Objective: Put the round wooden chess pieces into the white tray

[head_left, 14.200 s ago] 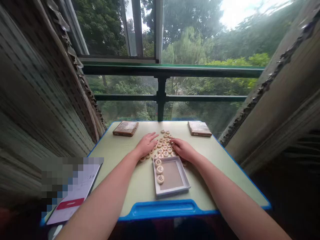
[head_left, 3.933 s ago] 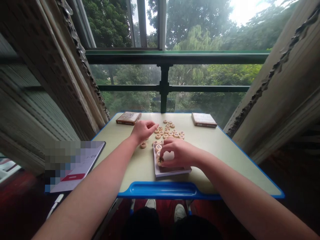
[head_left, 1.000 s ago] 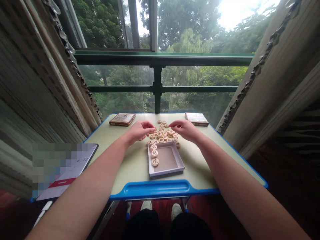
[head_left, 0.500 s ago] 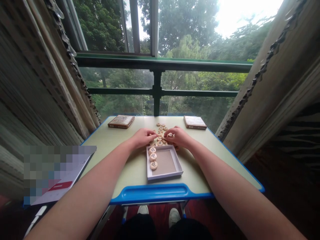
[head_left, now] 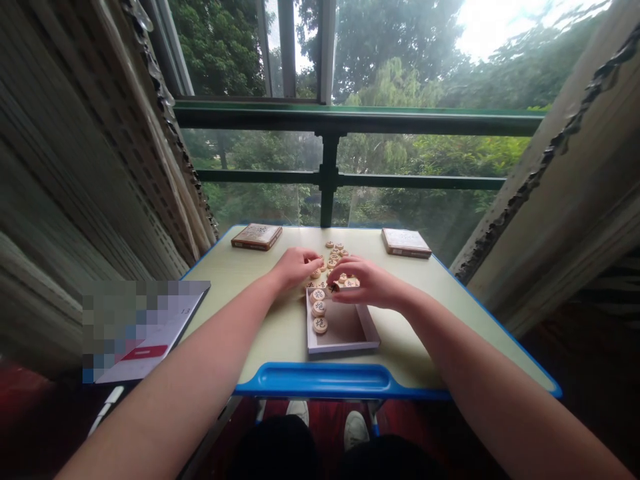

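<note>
My right hand (head_left: 369, 281) pinches a wooden Chinese chess piece (head_left: 333, 288) between thumb and fingers, tilted over the far rim of a shallow white box (head_left: 345, 347). Three round pieces stand in a column along the box's left wall: the nearest piece (head_left: 320, 325), a middle piece (head_left: 319, 309) and the far piece (head_left: 319, 295). My left hand (head_left: 297, 267) is at the left edge of the loose pieces (head_left: 333, 263) beyond the box. Its fingers are curled together at the pieces; what lies between the fingertips is hidden.
Two flat boxes, a left box (head_left: 257, 237) and a right box (head_left: 407, 243), lie at the table's far corners. A blue tray groove (head_left: 323, 380) runs along the near edge. At left is a partly blurred pale sheet or screen (head_left: 150, 333). Window railing (head_left: 350, 120) stands behind.
My right hand has come back from the loose pieces to the box's far rim with a chess piece in its fingers. My left hand stays by the pieces. The view has shifted slightly.
</note>
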The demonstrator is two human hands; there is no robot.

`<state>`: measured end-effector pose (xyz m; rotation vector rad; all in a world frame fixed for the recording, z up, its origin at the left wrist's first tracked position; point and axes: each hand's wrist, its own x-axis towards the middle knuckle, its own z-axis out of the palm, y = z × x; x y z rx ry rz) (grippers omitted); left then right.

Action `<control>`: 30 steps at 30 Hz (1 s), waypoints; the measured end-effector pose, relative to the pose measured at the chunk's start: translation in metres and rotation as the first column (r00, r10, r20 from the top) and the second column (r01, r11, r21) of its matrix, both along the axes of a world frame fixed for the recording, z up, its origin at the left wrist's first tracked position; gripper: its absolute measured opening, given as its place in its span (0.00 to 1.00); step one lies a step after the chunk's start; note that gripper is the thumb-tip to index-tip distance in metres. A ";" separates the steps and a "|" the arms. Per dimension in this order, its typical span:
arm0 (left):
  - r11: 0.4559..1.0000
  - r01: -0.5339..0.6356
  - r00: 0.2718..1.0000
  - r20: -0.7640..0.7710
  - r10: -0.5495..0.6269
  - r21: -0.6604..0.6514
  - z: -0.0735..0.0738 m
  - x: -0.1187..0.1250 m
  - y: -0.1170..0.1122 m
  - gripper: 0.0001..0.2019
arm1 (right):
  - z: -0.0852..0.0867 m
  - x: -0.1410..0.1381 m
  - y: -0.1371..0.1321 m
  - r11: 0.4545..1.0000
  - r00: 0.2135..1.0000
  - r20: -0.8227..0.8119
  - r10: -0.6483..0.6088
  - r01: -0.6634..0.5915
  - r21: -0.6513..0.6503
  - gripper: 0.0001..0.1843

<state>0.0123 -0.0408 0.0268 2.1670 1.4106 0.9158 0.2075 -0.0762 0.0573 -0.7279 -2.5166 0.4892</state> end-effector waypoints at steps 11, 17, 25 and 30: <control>1.000 -0.021 1.000 -0.011 0.021 0.004 0.002 -0.003 0.000 0.15 | -0.006 -0.015 -0.021 0.984 0.978 0.106 0.178 -0.177 -0.022 0.10; 0.999 -0.023 0.998 -0.052 0.025 0.033 0.003 -0.004 0.000 0.16 | -0.008 -0.014 -0.021 0.989 0.978 0.149 0.148 -0.148 -0.014 0.11; 0.998 -0.026 0.998 -0.051 0.029 0.054 0.005 -0.005 -0.001 0.14 | -0.008 -0.015 -0.021 0.986 0.976 0.143 0.165 -0.163 -0.026 0.12; 0.998 -0.025 0.998 -0.056 0.028 0.060 0.005 -0.006 -0.002 0.14 | -0.006 -0.012 -0.016 0.988 0.983 0.100 0.154 -0.151 -0.035 0.11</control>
